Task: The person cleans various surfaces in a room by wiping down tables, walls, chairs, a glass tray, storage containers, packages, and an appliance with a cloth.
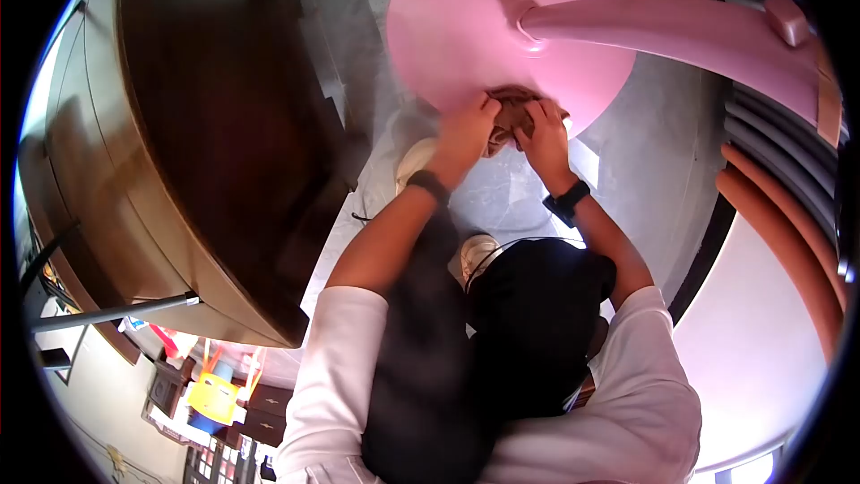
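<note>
A crumpled brown cloth (512,115) lies bunched between my two hands at the near edge of a round pink base (448,22). My left hand (468,130) has its fingers closed on the cloth's left side. On the right side, my right hand (544,136) grips the same cloth with bent fingers. From the base a curved pink post (645,25) extends to the right. Part of the base's rim is hidden behind the hands and cloth.
A large dark brown wooden piece of furniture (215,125) fills the left. Grey tiled floor (663,116) surrounds the base. Stacked grey and brown curved edges (788,215) and a white curved surface (743,332) stand at right. A yellow chair-like object (213,397) shows at lower left.
</note>
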The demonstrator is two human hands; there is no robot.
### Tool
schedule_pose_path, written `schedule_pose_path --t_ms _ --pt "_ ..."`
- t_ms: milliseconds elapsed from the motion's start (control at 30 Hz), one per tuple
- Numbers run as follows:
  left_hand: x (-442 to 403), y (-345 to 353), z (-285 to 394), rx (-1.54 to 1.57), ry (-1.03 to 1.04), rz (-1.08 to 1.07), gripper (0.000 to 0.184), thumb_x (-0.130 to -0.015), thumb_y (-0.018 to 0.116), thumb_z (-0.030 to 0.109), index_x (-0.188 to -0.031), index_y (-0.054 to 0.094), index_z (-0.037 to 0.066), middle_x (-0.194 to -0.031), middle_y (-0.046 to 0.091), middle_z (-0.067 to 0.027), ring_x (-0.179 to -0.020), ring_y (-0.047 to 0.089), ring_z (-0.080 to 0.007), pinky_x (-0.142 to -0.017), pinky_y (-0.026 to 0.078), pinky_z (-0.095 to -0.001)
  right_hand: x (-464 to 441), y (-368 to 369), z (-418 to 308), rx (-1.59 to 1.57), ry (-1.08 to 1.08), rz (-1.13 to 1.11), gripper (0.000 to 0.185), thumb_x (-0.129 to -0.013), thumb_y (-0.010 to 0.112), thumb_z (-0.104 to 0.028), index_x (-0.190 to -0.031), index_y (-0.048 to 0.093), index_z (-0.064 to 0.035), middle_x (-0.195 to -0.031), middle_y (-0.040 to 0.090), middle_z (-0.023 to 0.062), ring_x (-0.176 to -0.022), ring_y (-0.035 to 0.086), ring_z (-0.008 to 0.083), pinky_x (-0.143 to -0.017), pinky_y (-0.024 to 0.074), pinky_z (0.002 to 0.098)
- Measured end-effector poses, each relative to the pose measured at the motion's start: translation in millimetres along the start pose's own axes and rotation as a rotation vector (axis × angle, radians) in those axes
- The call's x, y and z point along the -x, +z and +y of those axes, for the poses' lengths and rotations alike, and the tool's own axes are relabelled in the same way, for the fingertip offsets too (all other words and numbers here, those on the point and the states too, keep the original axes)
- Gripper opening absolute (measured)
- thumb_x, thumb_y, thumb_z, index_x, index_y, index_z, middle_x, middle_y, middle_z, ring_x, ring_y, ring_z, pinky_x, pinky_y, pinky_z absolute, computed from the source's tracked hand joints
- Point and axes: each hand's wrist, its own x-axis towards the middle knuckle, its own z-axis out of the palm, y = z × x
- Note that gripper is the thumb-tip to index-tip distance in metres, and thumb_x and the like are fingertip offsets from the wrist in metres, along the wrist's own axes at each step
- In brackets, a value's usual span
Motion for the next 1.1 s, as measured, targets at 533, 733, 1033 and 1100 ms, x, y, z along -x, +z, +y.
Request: schedule_pose_path --t_ms 533,733,1033,1100 --pt "5 -34 -10 0.088 -0.178 0.036 0.012 -0.083 0.065 0.012 -0.095 0.064 0.007 -0.104 0.065 -0.012 -0.096 0.066 -0.0332 -0.08 0.055 -0.0441 -17 8 -40 0.023 -0.109 -0.007 0.036 -0.075 0.074 -0.008 -0.108 0.06 -0.007 -0.112 0.057 0.0164 -0.103 0.058 0.0406 -0.084 0.052 0.0495" --pt "42 -33 0 0.162 -0.093 -0.284 0.017 -0.078 0.072 0.012 -0.093 0.065 0.008 -0.097 0.067 -0.0111 -0.084 0.069 -0.0345 -0.072 0.056 -0.0468 30 -2 -15 -0.042 -0.213 -0.188 0.036 -0.075 0.073 -0.005 -0.11 0.064 -0.003 -0.106 0.059 0.0153 -0.098 0.062 0.0338 -0.077 0.0547 0.0432" --pt "93 -227 71 0.58 -0.185 0.414 0.047 -0.081 0.075 0.001 -0.126 0.062 0.006 -0.105 0.062 -0.0145 -0.091 0.065 -0.0335 -0.077 0.053 -0.0371 -23 -118 -163 -0.48 -0.4 -0.025 0.038 -0.073 0.069 0.01 -0.11 0.066 0.0028 -0.104 0.062 0.0109 -0.082 0.063 0.0189 -0.065 0.051 0.0297" --pt "118 -268 87 0.533 -0.115 0.481 0.052 -0.079 0.076 -0.003 -0.128 0.063 0.006 -0.105 0.062 -0.0141 -0.091 0.064 -0.0316 -0.078 0.053 -0.0372 -23 -146 -208 -0.493 -0.587 0.034 0.041 -0.07 0.071 0.012 -0.11 0.067 0.0018 -0.109 0.063 0.0114 -0.086 0.063 0.0205 -0.065 0.0507 0.0296"
